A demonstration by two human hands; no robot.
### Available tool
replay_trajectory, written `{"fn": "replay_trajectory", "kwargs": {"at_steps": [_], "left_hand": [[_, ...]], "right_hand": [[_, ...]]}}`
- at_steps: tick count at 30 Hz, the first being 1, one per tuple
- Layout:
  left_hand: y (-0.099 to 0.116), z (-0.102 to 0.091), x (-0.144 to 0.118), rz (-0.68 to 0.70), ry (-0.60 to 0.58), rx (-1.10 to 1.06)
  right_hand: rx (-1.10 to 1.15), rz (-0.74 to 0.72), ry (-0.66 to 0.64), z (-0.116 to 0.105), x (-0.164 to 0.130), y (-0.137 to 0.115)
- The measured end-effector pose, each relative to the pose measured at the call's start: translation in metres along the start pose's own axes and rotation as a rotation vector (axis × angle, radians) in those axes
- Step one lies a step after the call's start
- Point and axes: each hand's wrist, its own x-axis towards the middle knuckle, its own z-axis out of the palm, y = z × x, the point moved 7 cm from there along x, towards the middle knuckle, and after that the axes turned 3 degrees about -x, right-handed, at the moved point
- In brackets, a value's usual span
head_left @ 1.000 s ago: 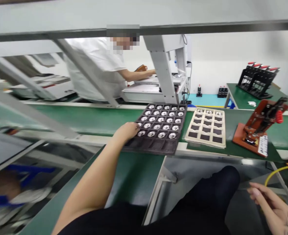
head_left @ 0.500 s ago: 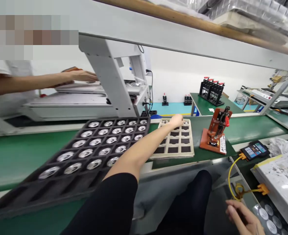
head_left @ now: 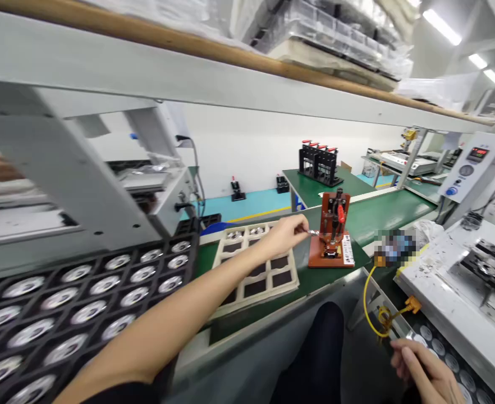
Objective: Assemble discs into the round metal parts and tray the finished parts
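your left hand (head_left: 287, 235) reaches out over the cream tray (head_left: 253, 269), holding a small metal part (head_left: 314, 232) just left of the clamp fixture (head_left: 332, 238) on the belt (head_left: 382, 216). left of the cream tray lies the dark tray of discs (head_left: 83, 297). your right hand (head_left: 424, 373) sits low at the right, below the yellow cable (head_left: 374, 314).

The small shiny metal part (head_left: 314, 232) pinched in the left hand (head_left: 287, 234) gleamed; just right of it, the orange-red toggle-clamp fixture (head_left: 331, 238) looked matt, its red handle glossy plastic; left of that fixture, the cream compartment tray (head_left: 247, 269) seemed smooth plastic; the black foam-like tray (head_left: 83, 297) held bright metal discs (head_left: 142, 273); the green belt (head_left: 382, 216) was matt.
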Motion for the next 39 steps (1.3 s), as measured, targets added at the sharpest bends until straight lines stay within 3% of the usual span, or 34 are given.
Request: {"fn": "replay_trajectory", "kwargs": {"at_steps": [2, 4, 6, 9, 13, 18, 21, 23, 26, 29, 31, 35, 39], "left_hand": [[0.058, 0.017, -0.016, 0.264, -0.018, -0.096], [0.122, 0.028, -0.039, 0.687, 0.023, -0.202], [0.172, 0.039, -0.06, 1.016, 0.076, -0.228], [0.218, 0.059, -0.067, 1.196, 0.099, -0.198], [0.248, 0.08, -0.056, 1.215, 0.062, -0.253], [0.274, 0.104, -0.053, 1.32, 0.071, -0.261], [0.293, 0.124, -0.039, 1.294, -0.02, -0.351], [0.307, 0.142, -0.014, 1.208, -0.13, -0.431], [0.329, 0.173, 0.046, 1.012, -0.282, -0.497], [0.352, 0.212, 0.111, 0.814, -0.449, -0.37], [0.366, 0.235, 0.139, 0.784, -0.564, -0.294], [0.383, 0.266, 0.165, 0.813, -0.737, -0.225], [0.387, 0.281, 0.174, 0.822, -0.81, -0.202]], "right_hand": [[-0.012, -0.08, -0.041, -0.005, 0.013, -0.03], [-0.037, -0.156, -0.004, -0.012, 0.026, -0.059], [0.008, -0.218, 0.064, -0.021, 0.039, -0.084], [0.07, -0.278, 0.058, -0.029, 0.05, -0.106], [0.036, -0.252, 0.121, -0.05, 0.048, -0.11], [-0.013, -0.209, 0.224, -0.082, 0.034, -0.096], [-0.072, -0.185, 0.306, -0.111, 0.027, -0.084], [-0.147, -0.157, 0.396, -0.139, 0.021, -0.076], [-0.28, -0.099, 0.533, -0.183, 0.008, -0.07], [-0.367, -0.067, 0.602, -0.216, -0.007, -0.072], [-0.403, -0.063, 0.625, -0.228, -0.019, -0.074], [-0.428, -0.039, 0.686, -0.241, -0.047, -0.068], [-0.45, -0.004, 0.711, -0.248, -0.061, -0.067]]}}
